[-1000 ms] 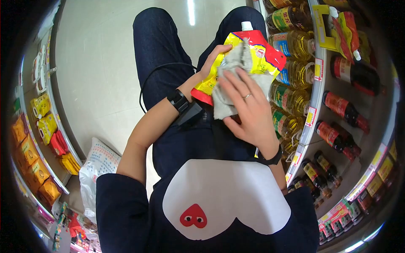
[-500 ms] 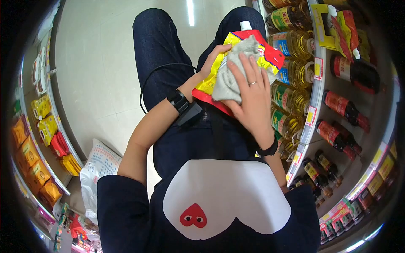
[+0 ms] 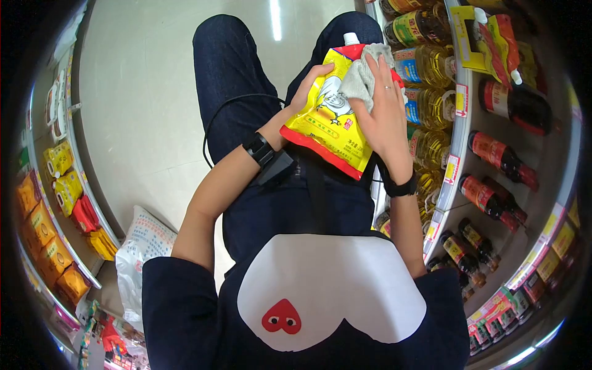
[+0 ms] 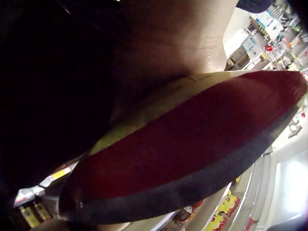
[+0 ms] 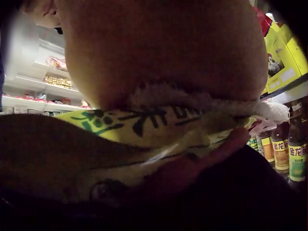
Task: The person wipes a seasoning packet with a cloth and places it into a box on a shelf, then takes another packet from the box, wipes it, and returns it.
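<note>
My left hand [image 3: 310, 89] grips the left side of a yellow and red spouted pouch [image 3: 338, 126], with its thumb on the front. The pouch lies tilted over my lap, its white cap [image 3: 351, 39] pointing away from me. A chicken drawing and printed characters show on its front. With nearly straight fingers, my right hand [image 3: 387, 126] presses a grey cloth [image 3: 357, 83] on the pouch's upper right part. The left wrist view shows the pouch's red bottom [image 4: 183, 144]; the cloth's frayed edge [image 5: 192, 100] lies under my hand in the right wrist view.
Close on the right, a shelf [image 3: 449, 179] holds oil bottles [image 3: 425, 65], dark sauce bottles [image 3: 496, 200] and similar pouches [image 3: 509, 46] at its top. At left stands another shelf with bagged goods [image 3: 60, 157]. A white plastic bag [image 3: 139, 253] sits on the floor.
My right hand and the cloth have slid up and to the right over the pouch, uncovering the chicken drawing and lower print. The left hand keeps its grip.
</note>
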Action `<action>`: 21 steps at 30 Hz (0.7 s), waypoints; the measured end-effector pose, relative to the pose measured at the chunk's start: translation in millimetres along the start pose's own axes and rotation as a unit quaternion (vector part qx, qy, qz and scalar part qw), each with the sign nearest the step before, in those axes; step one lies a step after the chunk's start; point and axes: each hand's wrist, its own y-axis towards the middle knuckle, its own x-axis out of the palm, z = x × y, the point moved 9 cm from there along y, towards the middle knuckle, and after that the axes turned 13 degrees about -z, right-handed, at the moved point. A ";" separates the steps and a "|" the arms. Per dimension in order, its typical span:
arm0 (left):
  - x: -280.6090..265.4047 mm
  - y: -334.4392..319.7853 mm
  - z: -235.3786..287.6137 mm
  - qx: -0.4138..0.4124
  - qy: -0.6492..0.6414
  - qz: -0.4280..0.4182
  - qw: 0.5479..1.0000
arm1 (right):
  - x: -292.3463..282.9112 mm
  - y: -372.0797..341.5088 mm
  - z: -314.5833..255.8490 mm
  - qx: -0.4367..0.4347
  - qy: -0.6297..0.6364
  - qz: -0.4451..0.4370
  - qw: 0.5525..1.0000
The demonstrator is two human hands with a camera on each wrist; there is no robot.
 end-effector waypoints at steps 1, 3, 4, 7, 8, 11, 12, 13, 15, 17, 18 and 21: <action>-0.8 0.2 -0.3 0.001 -0.003 0.000 1.000 | 0.1 2.8 2.8 0.002 0.004 0.002 1.000; -1.4 0.3 -0.7 0.000 -0.001 -0.003 1.000 | 0.6 8.1 9.7 0.001 0.006 0.009 1.000; -1.9 0.3 -0.5 0.000 0.002 -0.004 1.000 | 0.7 9.8 12.2 -0.002 0.009 0.015 1.000; -0.6 -0.8 0.9 0.000 0.013 -0.005 1.000 | 1.0 12.2 17.3 0.006 0.021 0.026 0.999; 1.9 -1.4 1.1 0.000 0.013 -0.006 1.000 | 1.2 12.0 16.7 0.006 0.021 0.026 0.999; 6.5 -2.1 0.2 0.000 0.006 -0.011 1.000 | 0.5 8.4 13.9 0.002 0.022 0.032 0.999; 5.3 -2.5 0.1 -0.004 0.008 -0.012 1.000 | 0.8 6.7 12.0 0.002 0.012 0.031 0.999; 4.1 -2.5 -0.2 -0.007 0.009 -0.013 1.000 | 0.9 5.1 10.5 0.003 0.003 0.031 1.000; -0.8 -2.0 -1.3 -0.009 0.010 -0.010 1.000 | 1.4 2.4 9.0 0.006 0.001 0.029 1.000; -2.4 -1.6 -2.6 -0.012 0.012 -0.007 1.000 | 0.8 0.2 8.2 0.009 -0.001 0.029 1.000; -2.0 -1.6 -3.4 -0.013 0.010 -0.003 1.000 | 0.3 -0.7 7.4 0.009 -0.004 0.028 1.000; -2.1 -3.0 -4.6 -0.018 0.011 0.005 1.000 | 0.9 -6.4 3.4 0.008 -0.015 0.021 1.000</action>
